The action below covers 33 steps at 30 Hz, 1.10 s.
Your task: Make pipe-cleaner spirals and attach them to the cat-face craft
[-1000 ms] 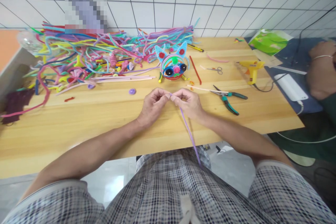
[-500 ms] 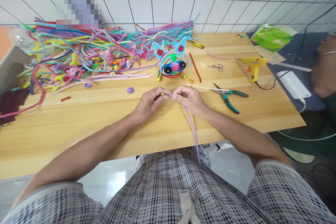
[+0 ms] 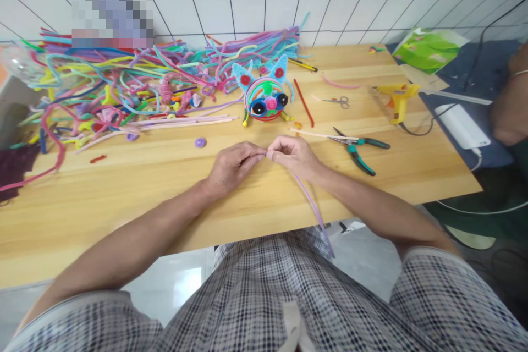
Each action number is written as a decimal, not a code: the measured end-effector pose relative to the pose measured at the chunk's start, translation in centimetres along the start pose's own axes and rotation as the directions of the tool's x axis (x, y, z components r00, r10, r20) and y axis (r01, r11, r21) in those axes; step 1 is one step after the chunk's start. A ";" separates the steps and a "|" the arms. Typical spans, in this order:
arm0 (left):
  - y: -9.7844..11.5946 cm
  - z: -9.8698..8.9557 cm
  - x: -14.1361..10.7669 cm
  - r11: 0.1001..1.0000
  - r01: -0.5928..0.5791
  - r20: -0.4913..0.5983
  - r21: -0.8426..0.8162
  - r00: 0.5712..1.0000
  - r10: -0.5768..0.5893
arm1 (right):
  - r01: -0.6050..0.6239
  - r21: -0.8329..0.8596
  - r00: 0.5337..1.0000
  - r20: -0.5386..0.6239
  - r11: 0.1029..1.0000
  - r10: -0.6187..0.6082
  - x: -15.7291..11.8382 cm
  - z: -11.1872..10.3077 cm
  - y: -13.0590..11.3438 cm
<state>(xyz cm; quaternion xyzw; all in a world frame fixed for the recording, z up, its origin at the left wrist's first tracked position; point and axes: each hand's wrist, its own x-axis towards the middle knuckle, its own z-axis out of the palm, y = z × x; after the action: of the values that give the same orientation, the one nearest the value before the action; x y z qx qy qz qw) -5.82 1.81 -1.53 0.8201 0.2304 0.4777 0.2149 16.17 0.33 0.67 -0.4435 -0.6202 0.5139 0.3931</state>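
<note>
A purple pipe cleaner (image 3: 312,204) runs from my fingers down past the table's front edge. My left hand (image 3: 236,169) pinches its upper end between thumb and forefinger. Right against those fingertips, my right hand (image 3: 295,155) pinches the same pipe cleaner, and the fingers hide most of the gripped end. Just beyond my hands stands a colourful pipe-cleaner animal figure (image 3: 267,103) with blue ears and dark round eyes. A small purple coil (image 3: 200,143) lies left of it on the wood.
Heaped pipe cleaners (image 3: 136,82) cover the back left. To the right lie pliers (image 3: 355,148), small scissors (image 3: 339,101), a yellow glue gun (image 3: 396,100) and a white power strip (image 3: 462,129). Another person's arm (image 3: 511,104) shows at the far right.
The hanging tail of the pipe cleaner has swung to the right. Both hands remain fingertip to fingertip, and the whole view has shifted slightly.
</note>
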 end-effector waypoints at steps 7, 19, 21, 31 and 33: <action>0.4 -0.2 0.0 0.996 0.083 -0.001 -0.022 0.997 -0.083 | 0.030 0.005 0.998 -0.056 1.000 -0.030 -0.3 0.4 0.0; 0.9 -0.3 0.1 0.989 0.144 0.000 -0.023 0.990 -0.144 | 0.069 -0.027 0.994 -0.085 0.997 -0.071 -1.0 0.7 -0.4; 1.0 -0.3 0.2 0.990 0.143 -0.011 -0.020 0.990 -0.143 | 0.072 -0.030 0.994 -0.085 0.997 -0.074 -1.1 0.8 -0.3; 1.0 -0.3 0.3 0.973 0.231 -0.026 -0.022 0.972 -0.231 | 0.085 -0.074 0.990 -0.107 0.994 -0.093 -0.9 0.8 -0.6; 0.7 -0.4 0.4 0.967 0.256 0.011 -0.012 0.967 -0.256 | 0.128 -0.172 0.984 -0.104 0.977 -0.148 -0.7 0.2 -0.6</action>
<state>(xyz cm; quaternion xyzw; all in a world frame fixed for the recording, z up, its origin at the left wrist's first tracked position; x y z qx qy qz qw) -5.90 1.51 -0.70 0.7842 0.3301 0.4436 0.2815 16.06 -0.45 1.21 -0.4595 -0.6659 0.4056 0.4254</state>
